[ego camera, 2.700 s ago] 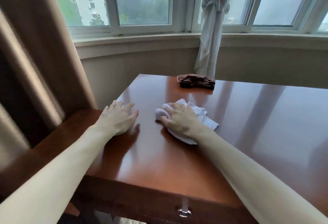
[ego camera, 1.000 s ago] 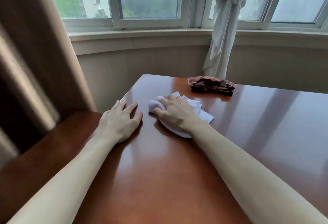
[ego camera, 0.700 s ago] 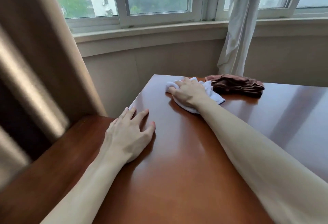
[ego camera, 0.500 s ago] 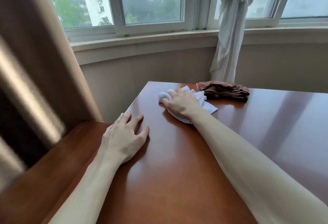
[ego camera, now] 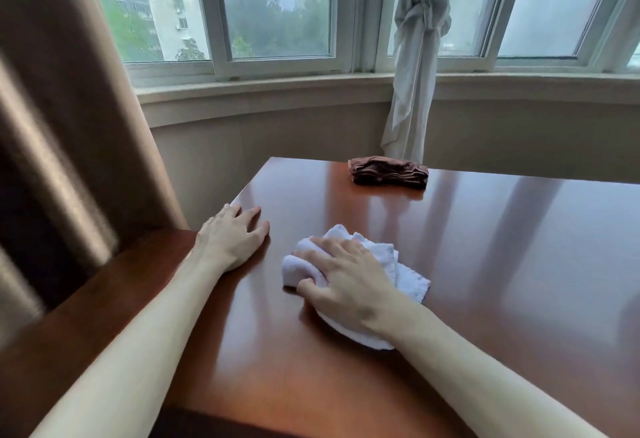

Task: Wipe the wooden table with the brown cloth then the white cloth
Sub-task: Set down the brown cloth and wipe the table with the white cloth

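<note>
- Here, the white cloth (ego camera: 398,266) is pressed on the wooden table (ego camera: 485,264) by the right hand (ego camera: 349,280), fingers curled over it.
- The left hand (ego camera: 230,238) is laid flat, holding nothing.
- The brown cloth (ego camera: 388,171) is left far back.

— How many cloths are on the desk (ego camera: 485,264)?
— Two: one brown cloth (ego camera: 388,171) bunched at the far edge, one white cloth (ego camera: 388,266) nearer.
— And hands?
— Two as well: the left hand (ego camera: 230,240) lies flat on the wood, the right hand (ego camera: 346,280) lies on the white cloth.
— Curtains?
— Two: one brown curtain (ego camera: 65,125) at the left, one pale knotted curtain (ego camera: 419,39) at the window.
— Desks?
— One.
</note>
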{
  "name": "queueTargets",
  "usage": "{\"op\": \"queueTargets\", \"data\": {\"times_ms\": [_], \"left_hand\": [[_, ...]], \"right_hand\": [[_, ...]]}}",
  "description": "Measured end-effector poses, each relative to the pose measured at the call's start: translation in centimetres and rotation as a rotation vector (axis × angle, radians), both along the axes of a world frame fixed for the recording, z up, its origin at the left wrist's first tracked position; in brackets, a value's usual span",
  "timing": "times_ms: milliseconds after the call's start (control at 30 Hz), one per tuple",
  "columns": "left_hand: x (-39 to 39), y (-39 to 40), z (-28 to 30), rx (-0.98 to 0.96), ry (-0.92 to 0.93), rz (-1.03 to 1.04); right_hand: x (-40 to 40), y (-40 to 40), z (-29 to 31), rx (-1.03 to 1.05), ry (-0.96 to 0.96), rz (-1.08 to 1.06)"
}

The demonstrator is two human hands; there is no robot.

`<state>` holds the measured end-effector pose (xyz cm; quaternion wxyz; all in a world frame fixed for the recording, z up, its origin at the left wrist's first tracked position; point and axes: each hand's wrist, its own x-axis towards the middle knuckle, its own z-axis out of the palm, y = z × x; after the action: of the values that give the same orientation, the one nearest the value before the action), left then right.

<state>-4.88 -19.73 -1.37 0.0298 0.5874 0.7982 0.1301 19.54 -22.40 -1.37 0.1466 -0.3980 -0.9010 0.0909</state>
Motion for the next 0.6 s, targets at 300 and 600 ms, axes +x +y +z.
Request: {"op": "queueTargets", "data": {"times_ms": [300, 600], "left_hand": [[-0.4, 0.6, -0.6, 0.048, -0.001, -0.016], [-0.1, 0.4, -0.1, 0.048, -0.049, 0.007]], "right_hand": [[-3.1, 14.1, 0.5, -0.047, -0.04, -0.296], [-4.7, 19.6, 0.2, -0.024, -0.079, -0.335]]}}
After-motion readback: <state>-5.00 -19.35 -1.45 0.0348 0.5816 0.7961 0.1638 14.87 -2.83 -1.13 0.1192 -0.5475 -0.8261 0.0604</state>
